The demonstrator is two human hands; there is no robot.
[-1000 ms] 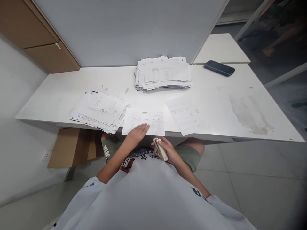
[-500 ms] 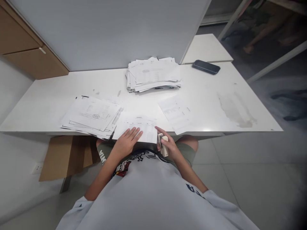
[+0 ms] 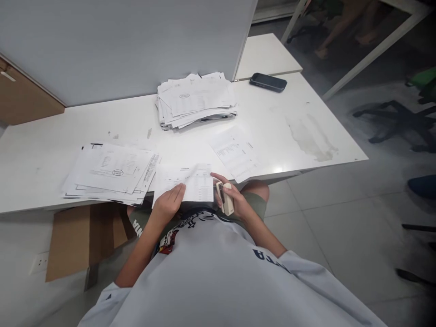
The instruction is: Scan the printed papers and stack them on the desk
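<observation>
A printed sheet of paper (image 3: 195, 184) lies at the near edge of the white table (image 3: 51, 150), partly overhanging it. My left hand (image 3: 169, 205) grips the sheet's lower left part, fingers curled on it. My right hand (image 3: 235, 203) is closed round a small beige stapler (image 3: 225, 198), held right beside the sheet's right edge with the index finger stretched toward the paper.
A fanned pile of papers (image 3: 109, 172) lies left, a tall stack of papers (image 3: 194, 97) at the back, a single sheet (image 3: 235, 152) to the right. A dark phone (image 3: 268, 82) rests far right. A cardboard piece (image 3: 81, 236) leans under the table. A grey partition (image 3: 129, 41) stands behind.
My left hand went from lying flat on the sheet to gripping it and drawing it toward me. My right hand brought the stapler up to the sheet's right edge. The view swung right.
</observation>
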